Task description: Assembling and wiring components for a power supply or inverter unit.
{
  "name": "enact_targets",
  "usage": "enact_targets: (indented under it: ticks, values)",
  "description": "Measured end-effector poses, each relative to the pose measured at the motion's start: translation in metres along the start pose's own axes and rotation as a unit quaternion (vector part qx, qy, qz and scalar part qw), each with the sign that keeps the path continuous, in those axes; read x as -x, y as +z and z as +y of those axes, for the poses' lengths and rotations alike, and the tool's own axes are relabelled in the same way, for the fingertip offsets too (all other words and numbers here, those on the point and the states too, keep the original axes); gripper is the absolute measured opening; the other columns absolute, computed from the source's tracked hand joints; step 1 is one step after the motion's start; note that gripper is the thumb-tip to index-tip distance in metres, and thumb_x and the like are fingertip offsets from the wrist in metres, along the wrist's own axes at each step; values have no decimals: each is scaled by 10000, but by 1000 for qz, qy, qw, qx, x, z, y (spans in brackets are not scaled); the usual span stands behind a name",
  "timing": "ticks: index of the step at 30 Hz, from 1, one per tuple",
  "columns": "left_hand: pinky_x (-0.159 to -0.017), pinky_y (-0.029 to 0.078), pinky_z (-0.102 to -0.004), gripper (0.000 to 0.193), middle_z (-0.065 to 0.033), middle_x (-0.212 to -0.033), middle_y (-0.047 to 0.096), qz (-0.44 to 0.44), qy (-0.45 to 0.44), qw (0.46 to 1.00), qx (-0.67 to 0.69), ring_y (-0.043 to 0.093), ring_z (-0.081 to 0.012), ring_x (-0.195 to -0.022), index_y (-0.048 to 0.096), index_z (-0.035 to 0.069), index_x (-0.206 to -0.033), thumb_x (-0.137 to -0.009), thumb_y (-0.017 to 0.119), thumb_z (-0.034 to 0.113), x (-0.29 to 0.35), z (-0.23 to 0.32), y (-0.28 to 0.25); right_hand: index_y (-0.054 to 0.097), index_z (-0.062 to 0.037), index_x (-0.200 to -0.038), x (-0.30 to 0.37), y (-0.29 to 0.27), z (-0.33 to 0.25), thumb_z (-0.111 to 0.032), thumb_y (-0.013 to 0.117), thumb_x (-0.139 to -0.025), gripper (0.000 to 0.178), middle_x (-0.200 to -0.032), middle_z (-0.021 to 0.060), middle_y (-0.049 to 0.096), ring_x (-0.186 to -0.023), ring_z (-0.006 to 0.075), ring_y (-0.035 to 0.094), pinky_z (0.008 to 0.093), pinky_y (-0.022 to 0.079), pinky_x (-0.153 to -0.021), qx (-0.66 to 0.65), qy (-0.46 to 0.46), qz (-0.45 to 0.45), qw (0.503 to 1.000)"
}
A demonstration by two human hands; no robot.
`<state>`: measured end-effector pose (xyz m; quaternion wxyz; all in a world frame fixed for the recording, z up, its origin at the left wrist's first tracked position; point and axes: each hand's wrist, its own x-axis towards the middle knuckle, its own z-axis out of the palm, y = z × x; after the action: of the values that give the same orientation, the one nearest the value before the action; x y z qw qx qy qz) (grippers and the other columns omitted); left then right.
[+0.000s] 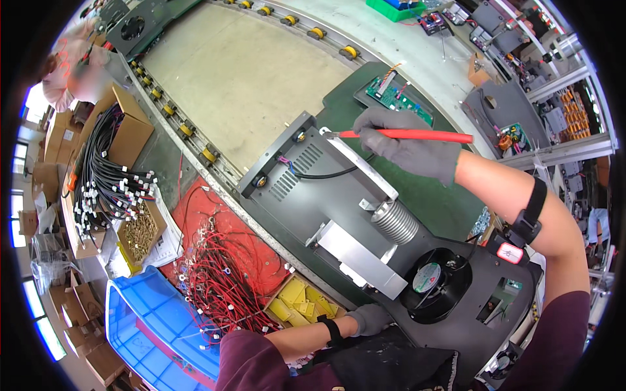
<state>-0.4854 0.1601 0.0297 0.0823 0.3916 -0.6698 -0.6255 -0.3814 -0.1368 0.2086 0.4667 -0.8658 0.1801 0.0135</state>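
Observation:
My right hand [407, 144], in a grey glove, is closed around a long red stick-shaped tool [427, 135]. Its dark tip points left, close to the end of a white metal bar [358, 163] on a dark grey panel assembly [306, 195]. A ribbed metal coil [394, 223], a silver block [365, 257] and a round black fan [433, 283] sit on this assembly. My left hand [370, 319], also gloved, rests at the panel's near edge beside a box of yellow plates [303, 303]. Its fingers are largely hidden.
Red wires [225, 280] are heaped left of the assembly, above a blue bin [163, 319]. Black cables [107, 169] and a box of small brass-coloured parts [139, 236] lie farther left. Roller tracks [208, 155] border the line. A green circuit board [398, 98] lies beyond my right hand. A co-worker [72, 72] is far left.

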Motion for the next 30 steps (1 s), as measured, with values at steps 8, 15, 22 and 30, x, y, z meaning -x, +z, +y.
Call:
enact_targets:
  ticks: [8, 15, 22, 30]
  values:
    - [-837, 472, -445, 269, -195, -1036, 623, 45, -25, 998, -33, 597, -371, -965, 630, 81, -1042, -863, 516, 246, 4, 2, 6, 596, -49, -960, 39, -74, -25, -239, 496, -900, 223, -749, 22, 582, -659, 79, 531, 236, 457, -591, -27, 11, 117, 993]
    - [-712, 511, -430, 261, -185, -867, 653, 139, -89, 973, -161, 643, -352, -804, 657, 39, -880, -814, 553, 269, 13, 16, 9, 543, -41, -1080, 250, -142, -69, -287, 481, -960, 281, -786, 86, 612, -635, 139, 582, 249, 482, -588, 46, -93, 498, 861]
    - [-838, 481, -452, 491, -147, -1167, 522, 137, -225, 928, -265, 568, -347, -1035, 445, 103, -1270, -864, 533, 364, -49, 69, 15, 529, 18, -1107, 471, -65, -51, -241, 368, -989, 327, -825, 63, 555, -668, 126, 488, 265, 420, -646, 210, 25, 589, 780]
    - [-1031, 309, -532, 689, -272, -1400, 323, 395, -356, 810, -248, 326, -451, -1287, 437, 55, -1326, -824, 543, 515, -201, 69, -90, 507, 24, -1137, 650, 74, -38, -287, 348, -996, 377, -807, 50, 536, -668, 113, 472, 249, 390, -645, -61, 145, 767, 622]
